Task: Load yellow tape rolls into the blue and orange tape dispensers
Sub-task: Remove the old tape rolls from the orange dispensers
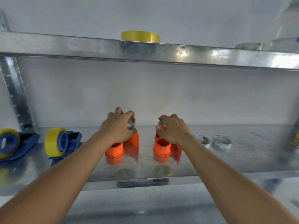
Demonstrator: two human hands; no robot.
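Two orange tape dispensers stand on the metal shelf [145, 173], one left of centre [131, 143] and one right of centre [162, 147], each with a bare orange spool hub. My left hand [118, 126] grips a small empty white cardboard core [131, 122] just above the left orange dispenser. My right hand [174, 130] pinches a second white core [162, 123] above the right one. At the far left, two blue dispensers [73, 139] [27, 141] each carry a yellow tape roll [53, 142] [8, 143]. One more yellow roll [140, 36] lies flat on the upper shelf.
The upper shelf's steel edge [145, 50] runs across above my hands. Two empty white cores [203, 140] [221, 142] lie on the lower shelf to the right. A perforated upright post [16, 94] stands at the left. Pale, blurred objects sit on the upper shelf's right end.
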